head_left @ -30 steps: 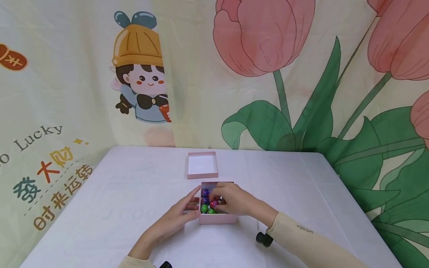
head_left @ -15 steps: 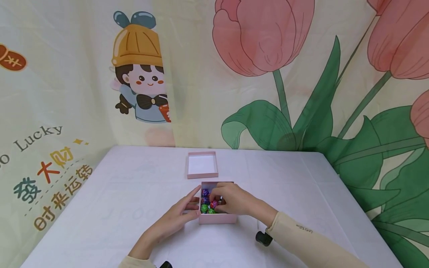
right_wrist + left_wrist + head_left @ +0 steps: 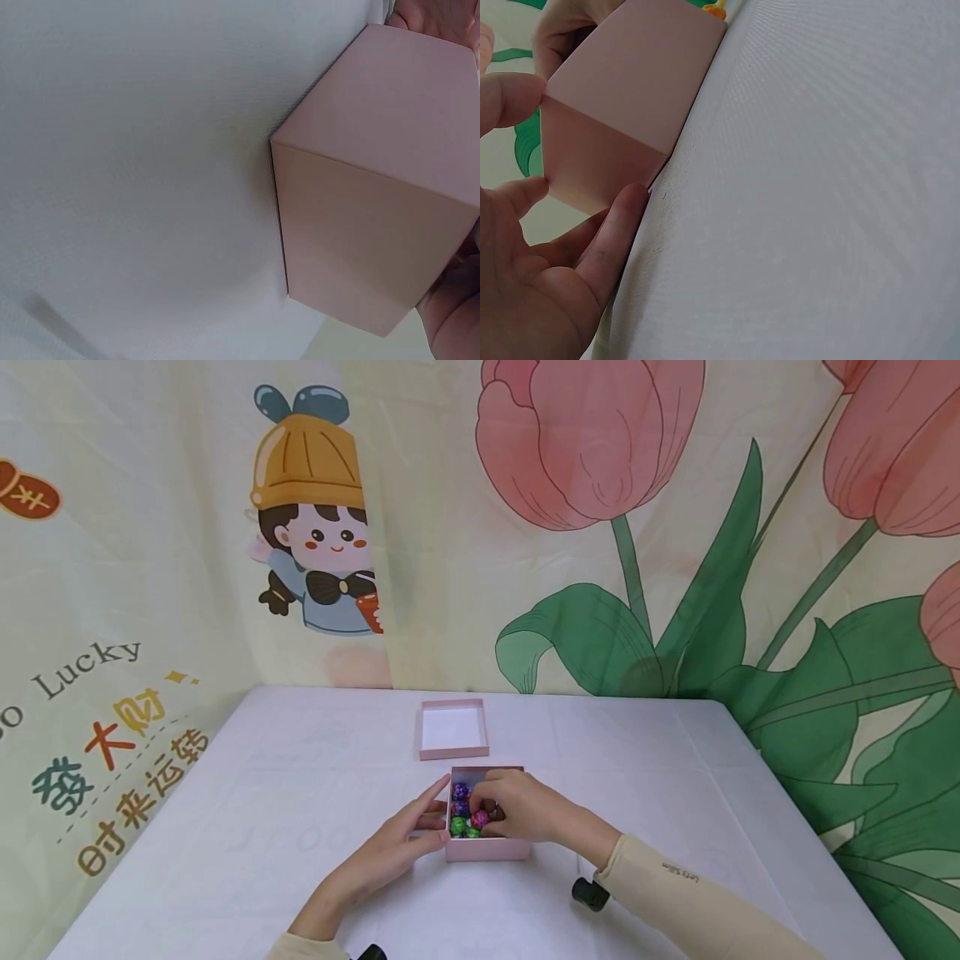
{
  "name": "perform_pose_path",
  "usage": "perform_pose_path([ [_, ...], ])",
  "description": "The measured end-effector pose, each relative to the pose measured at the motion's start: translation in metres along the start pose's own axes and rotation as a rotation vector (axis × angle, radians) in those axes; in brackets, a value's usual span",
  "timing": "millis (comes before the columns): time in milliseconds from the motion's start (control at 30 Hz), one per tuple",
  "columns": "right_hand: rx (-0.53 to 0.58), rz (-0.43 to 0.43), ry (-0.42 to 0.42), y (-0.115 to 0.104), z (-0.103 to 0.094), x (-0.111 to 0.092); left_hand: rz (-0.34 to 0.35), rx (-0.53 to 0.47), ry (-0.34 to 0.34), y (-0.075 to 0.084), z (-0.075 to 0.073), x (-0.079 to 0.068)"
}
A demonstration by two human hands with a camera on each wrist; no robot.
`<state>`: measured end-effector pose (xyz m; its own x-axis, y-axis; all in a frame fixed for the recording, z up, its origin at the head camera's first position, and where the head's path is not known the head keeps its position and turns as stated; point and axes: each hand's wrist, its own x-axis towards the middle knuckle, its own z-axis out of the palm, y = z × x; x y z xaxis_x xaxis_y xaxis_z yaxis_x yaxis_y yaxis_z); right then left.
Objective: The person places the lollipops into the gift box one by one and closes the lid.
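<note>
A pink open-topped box [image 3: 487, 850] stands on the white table, with several small shiny patterned balls inside. Purple-blue balls [image 3: 460, 808] lie along its left side and green balls [image 3: 457, 827] at the near left. My left hand [image 3: 393, 847] rests against the box's left wall; in the left wrist view its extended fingers [image 3: 619, 232] touch the side and the thumb is at the top corner. My right hand [image 3: 528, 806] reaches in over the right wall and pinches a pink-red ball [image 3: 479, 818] between thumb and curled fingers. That hand hides the right part of the inside.
Behind the box lies a shallow pink lid [image 3: 453, 753], its white inside facing up. A white cloth covers the table [image 3: 637, 760]. The far edge meets a printed fabric backdrop [image 3: 435, 527] with tulips and a cartoon figure.
Both hands and the box keep nearly the same places. The pink-red ball has shifted very slightly in my right fingers.
</note>
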<state>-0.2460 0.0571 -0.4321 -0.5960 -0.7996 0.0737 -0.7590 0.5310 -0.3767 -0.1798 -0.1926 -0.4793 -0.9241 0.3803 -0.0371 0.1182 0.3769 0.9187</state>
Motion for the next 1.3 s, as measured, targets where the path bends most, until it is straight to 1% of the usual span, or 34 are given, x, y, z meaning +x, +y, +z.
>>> perform_pose_path([
  [267,0.000,0.001,-0.006,-0.001,0.000,0.000,-0.007,0.006,0.000,0.000,0.000,0.000],
  [400,0.030,-0.006,-0.002,0.000,-0.002,-0.001,-0.005,0.006,-0.002,0.000,0.000,0.000],
  [533,0.056,-0.015,0.003,0.001,-0.005,-0.002,-0.002,0.004,-0.003,-0.001,0.001,0.000],
  [700,0.069,-0.004,0.020,0.004,-0.014,-0.006,-0.003,0.005,0.003,-0.001,0.001,0.001],
  [900,0.107,0.016,0.063,0.005,-0.030,-0.015,-0.016,0.012,0.012,0.000,0.001,0.001],
  [1033,0.104,0.036,0.106,0.006,-0.038,-0.025,-0.025,0.011,0.015,0.000,0.002,0.001],
  [1167,0.089,0.067,0.144,0.011,-0.043,-0.037,-0.024,0.014,0.016,0.000,0.002,0.001],
  [1300,0.090,0.095,0.169,0.019,-0.043,-0.049,-0.020,0.015,0.016,0.001,0.002,0.001],
])
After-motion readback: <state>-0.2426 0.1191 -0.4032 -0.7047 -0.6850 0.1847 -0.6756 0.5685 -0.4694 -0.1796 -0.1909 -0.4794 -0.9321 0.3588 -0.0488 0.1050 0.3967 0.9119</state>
